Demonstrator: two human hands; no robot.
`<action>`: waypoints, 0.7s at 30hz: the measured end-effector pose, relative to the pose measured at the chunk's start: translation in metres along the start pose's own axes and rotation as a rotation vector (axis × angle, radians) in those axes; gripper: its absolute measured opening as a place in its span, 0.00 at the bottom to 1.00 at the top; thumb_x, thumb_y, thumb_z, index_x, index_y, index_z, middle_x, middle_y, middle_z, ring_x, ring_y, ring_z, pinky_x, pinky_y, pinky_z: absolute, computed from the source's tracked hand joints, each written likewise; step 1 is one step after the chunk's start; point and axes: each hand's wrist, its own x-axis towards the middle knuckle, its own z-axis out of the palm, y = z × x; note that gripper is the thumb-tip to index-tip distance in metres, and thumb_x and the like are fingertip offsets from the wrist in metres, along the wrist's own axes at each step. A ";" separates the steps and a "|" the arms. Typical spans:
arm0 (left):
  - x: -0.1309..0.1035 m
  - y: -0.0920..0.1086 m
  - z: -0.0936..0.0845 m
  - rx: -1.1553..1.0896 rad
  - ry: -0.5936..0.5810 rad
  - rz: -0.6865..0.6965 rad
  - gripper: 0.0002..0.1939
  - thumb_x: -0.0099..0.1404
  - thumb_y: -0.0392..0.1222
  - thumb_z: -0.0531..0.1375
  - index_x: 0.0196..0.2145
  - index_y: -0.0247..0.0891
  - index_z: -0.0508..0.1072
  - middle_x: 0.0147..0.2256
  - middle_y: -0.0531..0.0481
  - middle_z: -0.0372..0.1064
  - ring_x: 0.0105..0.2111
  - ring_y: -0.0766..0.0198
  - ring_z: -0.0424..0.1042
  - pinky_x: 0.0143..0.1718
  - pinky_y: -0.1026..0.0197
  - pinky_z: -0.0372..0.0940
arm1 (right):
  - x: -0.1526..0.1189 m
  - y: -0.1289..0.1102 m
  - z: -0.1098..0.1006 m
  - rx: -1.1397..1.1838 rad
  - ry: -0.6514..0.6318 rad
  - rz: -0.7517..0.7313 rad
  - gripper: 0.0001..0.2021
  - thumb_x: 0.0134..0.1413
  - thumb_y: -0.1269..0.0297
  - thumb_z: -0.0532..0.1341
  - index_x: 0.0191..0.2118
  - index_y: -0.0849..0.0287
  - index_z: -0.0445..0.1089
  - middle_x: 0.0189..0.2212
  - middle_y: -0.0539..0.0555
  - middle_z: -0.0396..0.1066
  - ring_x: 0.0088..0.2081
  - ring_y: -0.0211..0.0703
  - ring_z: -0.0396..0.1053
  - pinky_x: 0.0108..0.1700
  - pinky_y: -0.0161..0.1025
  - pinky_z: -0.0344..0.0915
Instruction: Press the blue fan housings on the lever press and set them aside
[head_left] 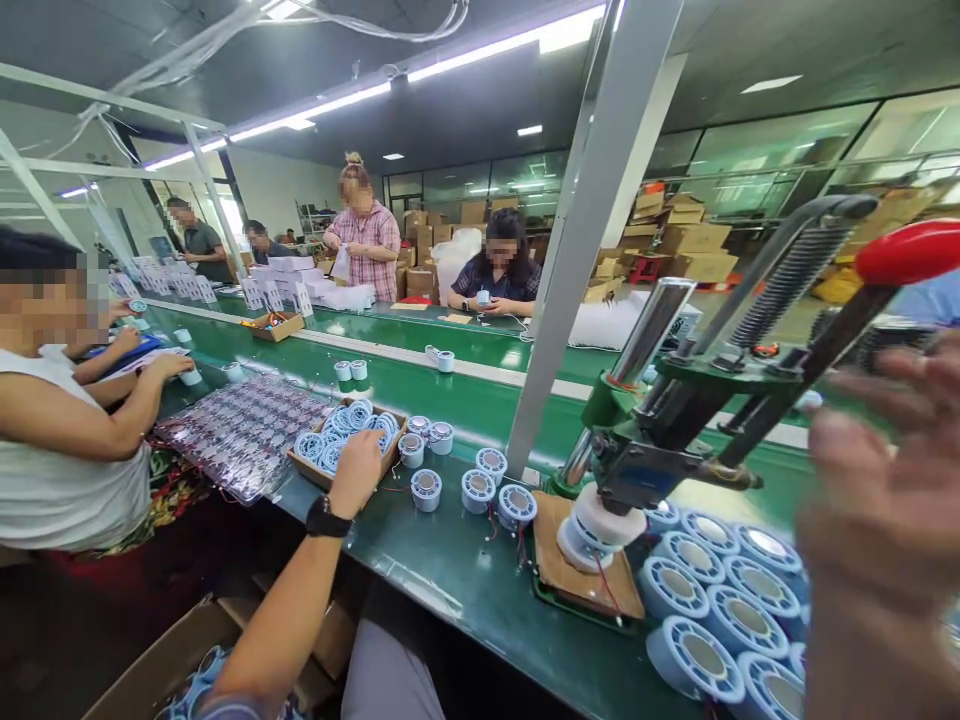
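My left hand [358, 470] reaches into a cardboard box [311, 473] of light-blue plastic rings [330, 452]. Its fingers are closed at a ring; the fingertips are partly hidden. At the right edge, my right hand [877, 450] is raised, smeared by motion, with fingers apart and nothing visible in it. It is close to the red-knobbed lever [911, 252] of a green hand press [637, 440], with no clear contact. Under the press's white round pad [609, 515], a light-blue round part [581, 548] sits on a cardboard-covered base [551, 540].
Several round blue parts with wires [478, 490] stand between box and press; many more [705, 650] crowd right of it. A grey post [577, 250] rises behind. Bubble-wrapped sheets [240, 430] lie left, beside a co-worker [67, 430]. A green conveyor [390, 370] runs behind.
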 end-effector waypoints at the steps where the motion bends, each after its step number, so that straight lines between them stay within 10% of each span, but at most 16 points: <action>1: 0.005 -0.016 -0.008 0.029 -0.005 -0.039 0.20 0.65 0.29 0.50 0.51 0.34 0.73 0.49 0.37 0.72 0.51 0.51 0.70 0.57 0.47 0.63 | -0.023 0.011 0.002 0.040 0.001 -0.040 0.26 0.52 0.53 0.64 0.58 0.39 0.65 0.55 0.56 0.67 0.54 0.56 0.70 0.53 0.61 0.69; 6: 0.017 -0.079 -0.028 0.161 -0.123 -0.177 0.14 0.56 0.31 0.59 0.40 0.34 0.77 0.39 0.39 0.75 0.43 0.49 0.73 0.49 0.53 0.66 | -0.153 0.075 -0.010 -0.153 -0.226 0.308 0.45 0.44 0.43 0.65 0.65 0.56 0.52 0.59 0.67 0.61 0.57 0.63 0.66 0.56 0.65 0.65; 10: 0.025 -0.086 -0.036 0.241 -0.159 -0.195 0.09 0.57 0.33 0.59 0.36 0.35 0.75 0.35 0.41 0.75 0.40 0.50 0.74 0.44 0.55 0.66 | -0.186 0.093 -0.001 -0.255 -0.327 0.509 0.50 0.37 0.39 0.68 0.64 0.63 0.55 0.54 0.66 0.65 0.51 0.57 0.70 0.55 0.53 0.68; 16: 0.016 -0.052 -0.041 0.203 -0.007 -0.180 0.08 0.65 0.40 0.53 0.39 0.37 0.69 0.38 0.43 0.73 0.40 0.53 0.73 0.44 0.56 0.65 | -0.199 0.059 -0.003 -0.346 -0.105 0.264 0.34 0.52 0.47 0.64 0.60 0.61 0.59 0.50 0.64 0.68 0.51 0.54 0.70 0.54 0.52 0.69; 21: -0.049 0.013 -0.007 0.025 -0.143 0.101 0.05 0.61 0.34 0.52 0.33 0.41 0.66 0.31 0.50 0.69 0.34 0.58 0.71 0.39 0.58 0.66 | -0.247 0.023 0.004 -0.219 -0.810 -0.119 0.15 0.61 0.63 0.59 0.52 0.57 0.68 0.50 0.61 0.68 0.51 0.48 0.70 0.52 0.46 0.72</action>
